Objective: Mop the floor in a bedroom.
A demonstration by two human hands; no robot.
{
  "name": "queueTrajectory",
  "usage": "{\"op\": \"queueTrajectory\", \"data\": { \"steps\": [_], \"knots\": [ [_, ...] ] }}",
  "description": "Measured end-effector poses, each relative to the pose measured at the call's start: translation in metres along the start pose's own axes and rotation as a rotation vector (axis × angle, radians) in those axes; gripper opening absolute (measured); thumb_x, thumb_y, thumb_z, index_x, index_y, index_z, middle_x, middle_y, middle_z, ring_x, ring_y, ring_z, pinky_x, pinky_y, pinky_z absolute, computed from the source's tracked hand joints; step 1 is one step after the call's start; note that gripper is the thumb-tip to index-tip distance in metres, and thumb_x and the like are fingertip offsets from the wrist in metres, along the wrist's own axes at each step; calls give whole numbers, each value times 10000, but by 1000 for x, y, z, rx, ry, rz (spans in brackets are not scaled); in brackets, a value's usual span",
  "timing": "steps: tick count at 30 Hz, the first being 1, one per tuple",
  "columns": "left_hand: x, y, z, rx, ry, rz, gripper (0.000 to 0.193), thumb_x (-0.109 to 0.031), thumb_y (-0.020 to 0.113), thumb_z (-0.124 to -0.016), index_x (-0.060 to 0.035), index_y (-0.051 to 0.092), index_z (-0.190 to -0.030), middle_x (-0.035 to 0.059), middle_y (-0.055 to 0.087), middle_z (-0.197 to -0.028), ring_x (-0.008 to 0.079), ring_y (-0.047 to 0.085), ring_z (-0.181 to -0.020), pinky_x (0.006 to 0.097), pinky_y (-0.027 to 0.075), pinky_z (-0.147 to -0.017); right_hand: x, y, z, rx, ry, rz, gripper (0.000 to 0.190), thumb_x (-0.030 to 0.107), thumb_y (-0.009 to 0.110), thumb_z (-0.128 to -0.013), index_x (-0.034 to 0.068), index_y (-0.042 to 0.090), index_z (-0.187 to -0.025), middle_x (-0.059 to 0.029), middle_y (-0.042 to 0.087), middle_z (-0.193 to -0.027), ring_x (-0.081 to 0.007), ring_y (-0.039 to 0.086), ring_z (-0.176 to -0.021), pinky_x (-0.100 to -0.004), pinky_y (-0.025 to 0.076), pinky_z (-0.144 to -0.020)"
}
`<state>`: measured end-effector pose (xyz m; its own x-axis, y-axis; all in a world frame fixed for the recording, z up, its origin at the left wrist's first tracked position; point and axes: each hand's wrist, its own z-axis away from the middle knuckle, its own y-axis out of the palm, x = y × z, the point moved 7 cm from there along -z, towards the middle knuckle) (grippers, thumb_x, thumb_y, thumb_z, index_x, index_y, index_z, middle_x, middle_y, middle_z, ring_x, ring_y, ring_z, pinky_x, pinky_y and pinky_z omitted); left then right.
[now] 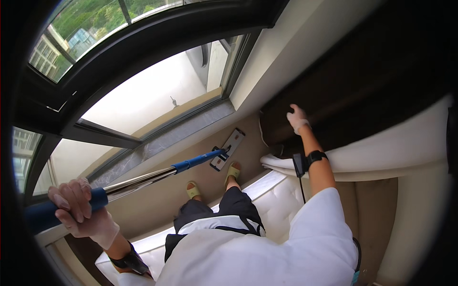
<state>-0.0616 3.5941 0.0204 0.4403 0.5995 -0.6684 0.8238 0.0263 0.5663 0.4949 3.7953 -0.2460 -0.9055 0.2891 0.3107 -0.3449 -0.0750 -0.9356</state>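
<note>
My left hand (80,211), in a thin clear glove, is closed around the blue grip of a flat mop's handle (139,182). The metal and blue pole runs away from me down to the white flat mop head (228,149) on the floor, tilted between the window wall and a dark curtain (343,89). My right hand (297,118), gloved as well, is stretched out in front of that curtain. Its thumb and a finger look spread and I see nothing held; whether it touches the cloth I cannot tell.
A sliding window (143,96) with dark frames and a grey marble sill (186,123) lines the left. Behind my legs stands a white tufted bed side (279,195). A white sheer curtain (393,143) hangs at the right. My feet wear yellow-green slippers (193,190) on the beige floor (161,207).
</note>
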Motion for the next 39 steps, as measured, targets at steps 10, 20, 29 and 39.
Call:
{"op": "queueTrajectory", "data": {
  "steps": [10,20,29,39],
  "knots": [
    [21,109,11,-98,69,11,303,-119,713,-614,-129,409,-610,-57,458,-451,36,423,-388,179,374,-557,-129,0,-173,194,232,773,559,393,481,-762,146,307,-1232,-68,342,-1265,-189,300,-1175,-316,242,-966],
    [83,187,11,29,24,7,279,-190,726,-625,-135,452,-614,-45,505,-473,37,474,-415,192,440,-563,-351,-16,-130,1211,-56,1593,624,348,689,-595,174,459,-1149,47,405,-1224,-153,407,-1102,-330,335,-926],
    [174,177,37,-102,110,69,276,-272,656,-700,-149,417,-641,-64,410,-474,49,401,-429,233,387,-619,-211,-47,-77,274,261,73,338,208,486,-744,52,510,-1043,-165,513,-1059,-257,477,-1011,-339,387,-842],
    [235,146,49,-84,-252,-106,209,-208,545,-762,-141,361,-686,-26,334,-536,102,332,-534,294,302,-702,11,226,25,461,1255,-1546,274,197,474,-780,0,343,-916,-162,494,-755,-300,542,-644,-434,470,-657]
  ]
}}
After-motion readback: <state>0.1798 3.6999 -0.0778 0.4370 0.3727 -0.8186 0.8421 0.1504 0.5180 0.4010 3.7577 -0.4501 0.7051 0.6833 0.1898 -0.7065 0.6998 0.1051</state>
